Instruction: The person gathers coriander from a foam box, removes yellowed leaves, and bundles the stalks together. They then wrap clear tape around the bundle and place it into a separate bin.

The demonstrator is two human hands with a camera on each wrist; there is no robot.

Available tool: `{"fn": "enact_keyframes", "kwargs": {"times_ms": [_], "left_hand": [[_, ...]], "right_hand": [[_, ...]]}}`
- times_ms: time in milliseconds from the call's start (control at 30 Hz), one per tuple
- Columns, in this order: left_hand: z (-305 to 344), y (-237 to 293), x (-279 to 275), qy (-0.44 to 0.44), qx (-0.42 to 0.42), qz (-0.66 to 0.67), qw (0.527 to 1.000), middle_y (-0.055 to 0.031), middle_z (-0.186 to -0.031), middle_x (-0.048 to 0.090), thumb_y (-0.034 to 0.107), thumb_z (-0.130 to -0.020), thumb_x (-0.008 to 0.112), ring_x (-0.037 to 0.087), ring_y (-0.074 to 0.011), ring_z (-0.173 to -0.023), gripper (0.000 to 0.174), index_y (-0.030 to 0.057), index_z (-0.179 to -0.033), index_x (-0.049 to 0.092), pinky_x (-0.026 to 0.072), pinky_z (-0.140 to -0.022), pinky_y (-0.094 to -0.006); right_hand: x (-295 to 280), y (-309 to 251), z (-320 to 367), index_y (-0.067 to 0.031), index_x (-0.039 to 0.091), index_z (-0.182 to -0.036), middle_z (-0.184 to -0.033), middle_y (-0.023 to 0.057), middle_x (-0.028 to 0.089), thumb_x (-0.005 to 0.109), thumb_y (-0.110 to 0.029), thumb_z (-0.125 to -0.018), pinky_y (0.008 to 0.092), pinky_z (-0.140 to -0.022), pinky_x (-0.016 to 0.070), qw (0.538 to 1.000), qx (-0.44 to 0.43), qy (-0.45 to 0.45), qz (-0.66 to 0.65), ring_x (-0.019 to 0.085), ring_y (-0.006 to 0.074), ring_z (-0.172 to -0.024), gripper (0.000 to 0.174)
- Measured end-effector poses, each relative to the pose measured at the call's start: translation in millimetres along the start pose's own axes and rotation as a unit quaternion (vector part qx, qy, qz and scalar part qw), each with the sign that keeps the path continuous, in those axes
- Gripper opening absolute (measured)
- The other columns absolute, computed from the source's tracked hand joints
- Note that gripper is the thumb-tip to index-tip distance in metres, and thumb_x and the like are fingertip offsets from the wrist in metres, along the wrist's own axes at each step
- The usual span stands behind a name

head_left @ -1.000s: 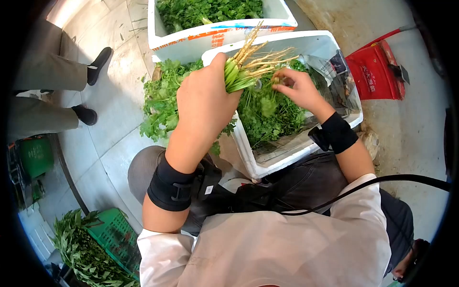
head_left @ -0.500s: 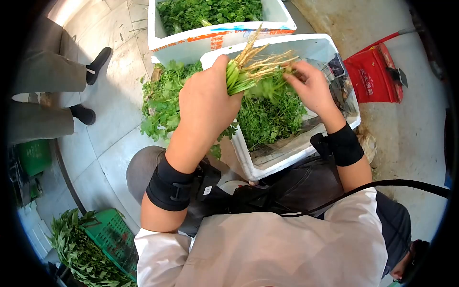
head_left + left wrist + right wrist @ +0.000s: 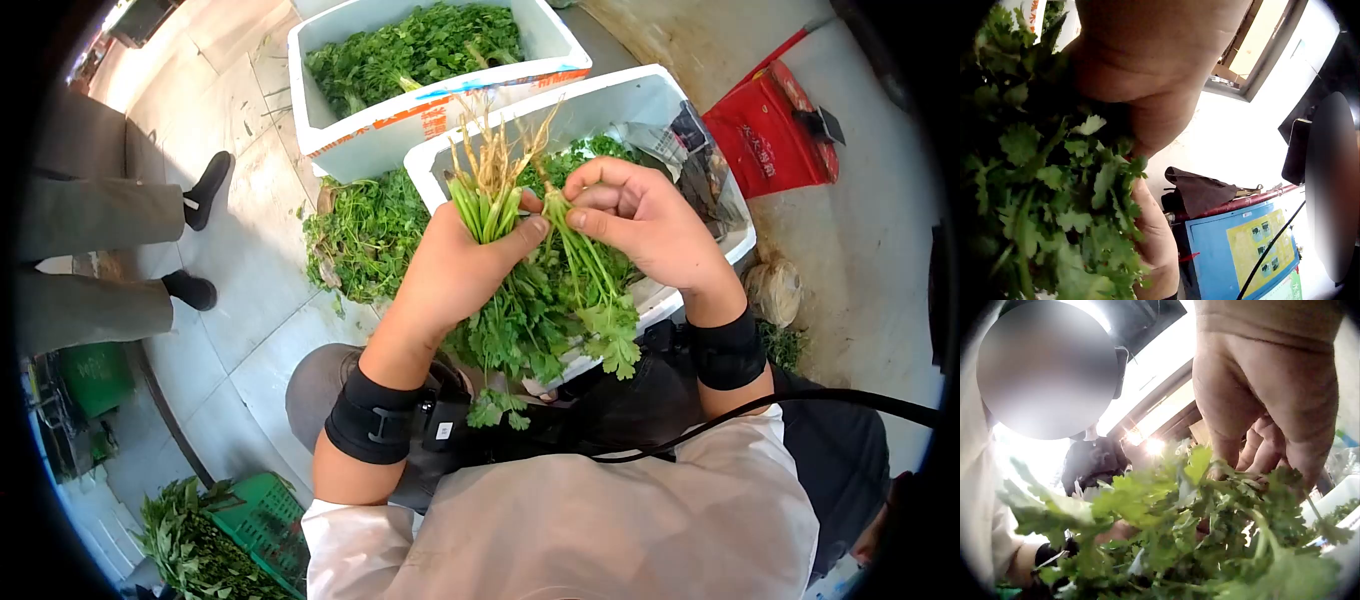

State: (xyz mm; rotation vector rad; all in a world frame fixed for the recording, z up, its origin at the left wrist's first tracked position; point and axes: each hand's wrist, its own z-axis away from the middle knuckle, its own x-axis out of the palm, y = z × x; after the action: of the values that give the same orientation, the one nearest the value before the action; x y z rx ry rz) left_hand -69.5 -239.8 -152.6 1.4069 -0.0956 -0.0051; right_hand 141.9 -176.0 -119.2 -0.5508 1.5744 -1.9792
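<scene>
OK, leafy herbs (image 3: pixel 515 320) — held btwn both hands (image 3: pixel 450 265) (image 3: pixel 660 228).

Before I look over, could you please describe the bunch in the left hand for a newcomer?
Find the nearer white box. Above it, the left hand grips the bunch by its stems. Its thick tuft of pale roots sets it apart from boxed greens.

On the far right is a red thing (image 3: pixel 765 135) with pale writing. At the near left, a green basket (image 3: pixel 262 515) sits by big leaves (image 3: pixel 190 535). Somebody's dark shoes (image 3: pixel 207 190) are on the left floor (image 3: pixel 250 300).
</scene>
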Motion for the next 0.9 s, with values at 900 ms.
{"fn": "enact_keyframes", "kwargs": {"times_ms": [900], "left_hand": [[2.6, -2.0, 17.0, 0.045, 0.061, 0.012, 0.997, -0.0015, -0.096, 0.068, 0.006, -0.09, 0.076, 0.061, -0.0098, -0.087, 0.021, -0.0007, -0.107, 0.064, 0.0517, -0.077, -0.0283]], "right_hand": [[10.5, 18.6, 8.7, 0.0021, 0.068, -0.111, -0.1, 0.0101, 0.073, 0.069, -0.001, -0.092, 0.029, -0.077, 0.0568, 0.979, -0.136, 0.072, 0.133, 0.07, 0.0138, -0.087, 0.019]]}}
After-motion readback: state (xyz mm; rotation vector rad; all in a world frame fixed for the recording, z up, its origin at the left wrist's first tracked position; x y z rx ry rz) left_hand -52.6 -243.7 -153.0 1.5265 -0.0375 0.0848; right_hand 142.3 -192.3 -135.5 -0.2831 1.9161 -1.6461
